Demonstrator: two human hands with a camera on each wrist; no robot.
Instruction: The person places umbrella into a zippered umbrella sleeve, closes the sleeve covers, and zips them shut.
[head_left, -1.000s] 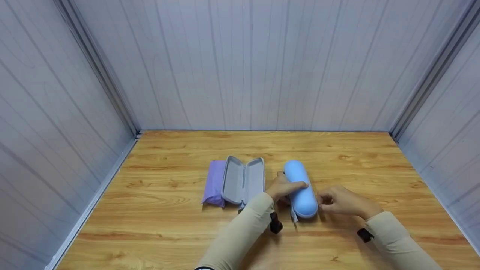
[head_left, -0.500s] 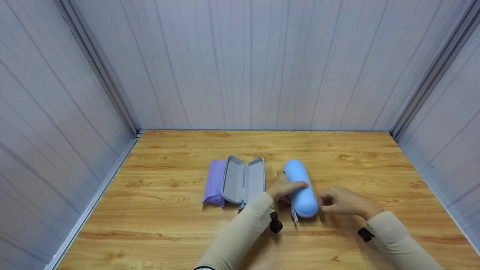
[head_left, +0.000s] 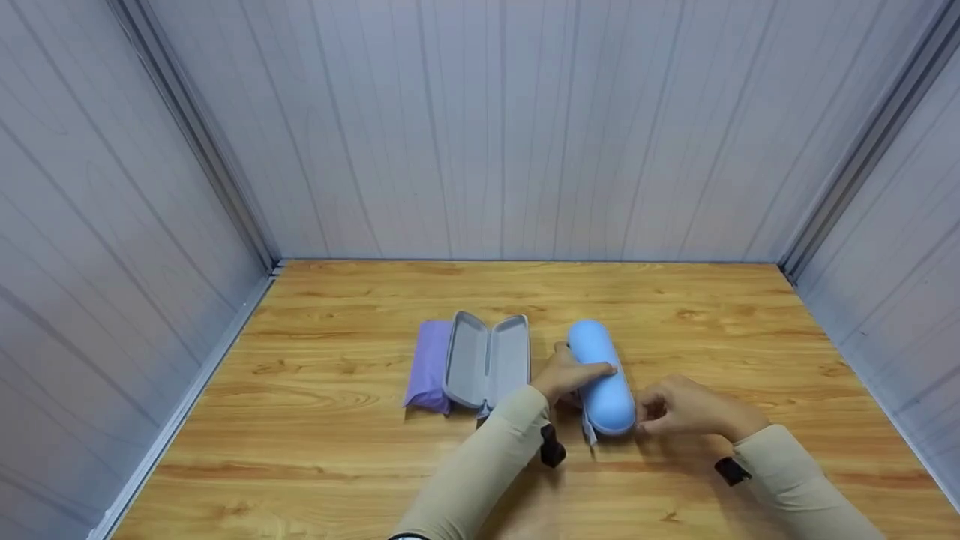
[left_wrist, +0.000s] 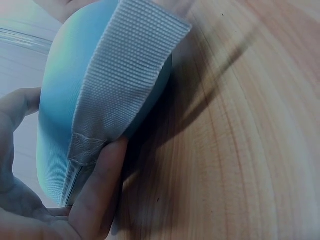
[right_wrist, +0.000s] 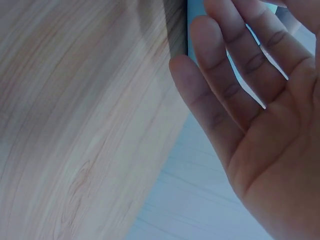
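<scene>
Blue case (head_left: 602, 379), closed, lies lengthwise just right of table (head_left: 315, 450) centre, with the open grey case (head_left: 487, 360) and purple pouch (head_left: 429, 365) at its 9 o'clock. Left hand (head_left: 571, 375) stays curled over the blue case, thumb against the grey webbing strap (left_wrist: 125, 75). Over the last second the right hand (head_left: 686, 409) has edged in from 3 o'clock, fingers (right_wrist: 235, 85) loosely extended and holding nothing, apparently at the near end; the case itself has not shifted.

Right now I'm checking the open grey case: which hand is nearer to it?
Left. The left hand grips the blue case just beside the open grey case; the right hand sits beyond the blue case.
</scene>
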